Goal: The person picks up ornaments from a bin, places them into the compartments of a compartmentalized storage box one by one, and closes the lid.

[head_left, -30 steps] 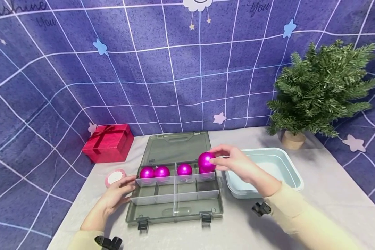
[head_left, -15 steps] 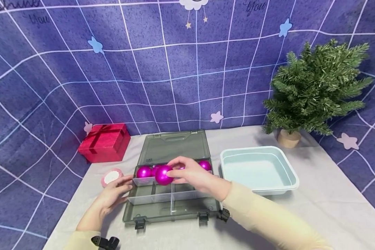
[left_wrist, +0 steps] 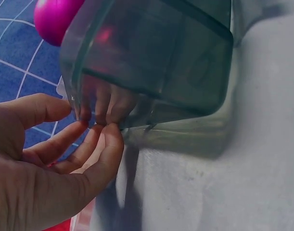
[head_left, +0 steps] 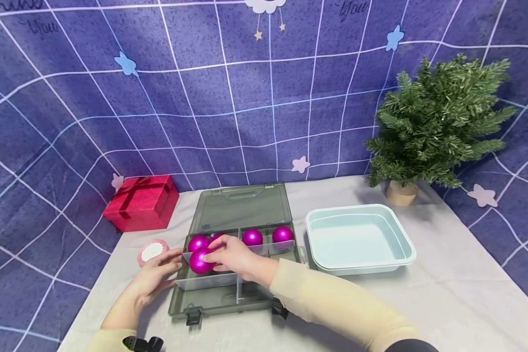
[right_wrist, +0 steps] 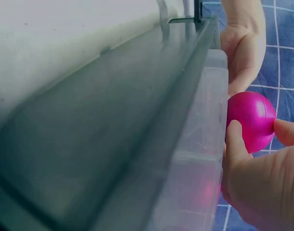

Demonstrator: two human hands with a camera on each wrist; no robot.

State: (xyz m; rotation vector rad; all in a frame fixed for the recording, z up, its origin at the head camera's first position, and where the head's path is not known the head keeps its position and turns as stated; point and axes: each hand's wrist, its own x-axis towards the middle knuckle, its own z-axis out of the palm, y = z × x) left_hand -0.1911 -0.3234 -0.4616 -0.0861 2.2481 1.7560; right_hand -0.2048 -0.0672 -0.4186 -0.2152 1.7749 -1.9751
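Observation:
My right hand [head_left: 234, 256] pinches a shiny magenta Christmas bauble [head_left: 200, 261] between thumb and fingers. The bauble is over the left compartment of the middle row in a grey-green divided plastic case [head_left: 213, 296]. In the right wrist view the same bauble [right_wrist: 255, 120] shows beside the case's wall. Four compartments' worth of the back row hold several like baubles [head_left: 252, 237], one partly hidden behind my right fingers. My left hand [head_left: 151, 281] rests against the left side of the case; in the left wrist view its relaxed fingertips [left_wrist: 110, 134] touch the clear wall.
Right of the case stands a pale blue plastic basin [head_left: 356, 239]. A small artificial fir tree [head_left: 435, 127] is at the back right. A red gift box [head_left: 143, 203] sits back left, and a pink-and-white round item [head_left: 152, 250] lies beside my left hand. The case's lid [head_left: 242, 208] lies folded back.
My right hand has carried the bauble leftward from the back right compartment, across the case, to the middle row's left end. My left hand has stayed at the case's left side.

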